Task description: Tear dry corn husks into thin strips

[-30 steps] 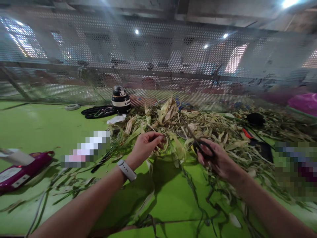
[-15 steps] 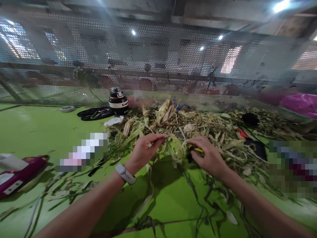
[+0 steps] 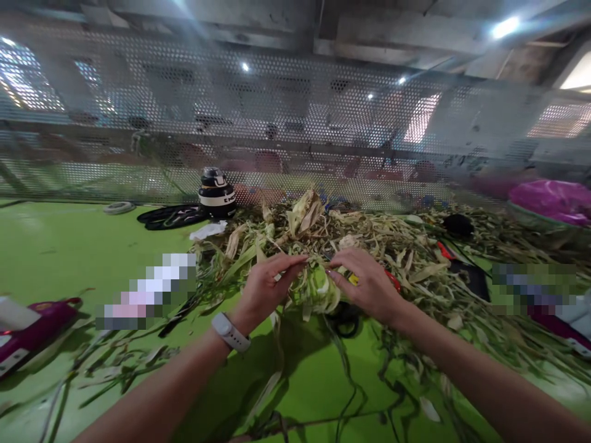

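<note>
My left hand point(image 3: 270, 286), with a pale watch point(image 3: 229, 332) on its wrist, has thumb and index finger pinched on the end of a thin, pale corn husk strip point(image 3: 316, 261). Close on its right is my right hand point(image 3: 367, 283), thumb and fingertips closed at the same strip. Beneath the fingertips hang several pale green husk strips point(image 3: 318, 295). Black loops point(image 3: 345, 320), perhaps scissor handles, lie on the green table below my right hand. A yellow piece point(image 3: 353, 279) and a red piece point(image 3: 393, 281) show around that hand; whether they belong together I cannot tell.
Dried husks point(image 3: 383, 231) are heaped along a perforated metal screen point(image 3: 277, 123). A black bottle point(image 3: 217, 195) stands behind. At left lies a maroon device point(image 3: 39, 329); a pink plastic bag point(image 3: 551, 200) is far right. Loose strips litter the green table point(image 3: 60, 246).
My right hand has moved left, its fingertips now close to my left hand's. Black loops now show on the table below it. The view has shifted slightly.
</note>
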Demonstrator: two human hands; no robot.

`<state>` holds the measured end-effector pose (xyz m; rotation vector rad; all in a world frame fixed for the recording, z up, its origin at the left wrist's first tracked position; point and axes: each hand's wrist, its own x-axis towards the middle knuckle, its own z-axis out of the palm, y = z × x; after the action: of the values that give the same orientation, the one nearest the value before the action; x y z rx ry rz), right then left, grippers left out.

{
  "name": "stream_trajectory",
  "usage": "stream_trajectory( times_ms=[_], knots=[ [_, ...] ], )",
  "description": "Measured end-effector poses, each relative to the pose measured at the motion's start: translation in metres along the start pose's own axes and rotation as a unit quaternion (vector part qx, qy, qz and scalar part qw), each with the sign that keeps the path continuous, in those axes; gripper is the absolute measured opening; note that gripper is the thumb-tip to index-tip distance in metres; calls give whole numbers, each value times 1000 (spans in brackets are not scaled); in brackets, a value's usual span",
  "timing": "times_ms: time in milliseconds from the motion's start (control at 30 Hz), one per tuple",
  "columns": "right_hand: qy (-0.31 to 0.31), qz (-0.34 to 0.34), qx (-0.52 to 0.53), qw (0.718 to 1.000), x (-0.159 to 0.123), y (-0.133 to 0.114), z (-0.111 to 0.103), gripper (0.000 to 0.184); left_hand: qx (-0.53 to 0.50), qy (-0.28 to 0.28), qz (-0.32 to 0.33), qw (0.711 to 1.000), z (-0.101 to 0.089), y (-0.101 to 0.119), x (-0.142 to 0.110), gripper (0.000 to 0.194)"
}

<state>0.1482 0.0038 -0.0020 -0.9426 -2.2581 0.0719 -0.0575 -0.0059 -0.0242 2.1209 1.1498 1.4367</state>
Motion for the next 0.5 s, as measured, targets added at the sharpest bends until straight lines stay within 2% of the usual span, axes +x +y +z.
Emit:
stream_trajectory(
  times_ms=[100, 200, 267, 433, 500],
  knots=[
    [-20, 62, 131, 989, 9, 1, -6, 12, 18, 20, -1, 1000, -2, -1, 3, 23],
    [-85, 152, 295, 940, 17, 0, -12, 14, 21, 34, 1, 999, -2, -4, 5, 21],
    [-101, 173, 361, 911, 20, 0, -12, 17, 2, 55, 2, 998, -1, -5, 6, 19],
    [-60, 212, 378, 899, 21, 5, 1, 18, -52, 76, 17, 996, -2, -4, 7, 20],
    [-87, 198, 377, 901, 21, 9, 6, 37, -45, 69, 15, 996, -3, -3, 6, 21]
  ],
)
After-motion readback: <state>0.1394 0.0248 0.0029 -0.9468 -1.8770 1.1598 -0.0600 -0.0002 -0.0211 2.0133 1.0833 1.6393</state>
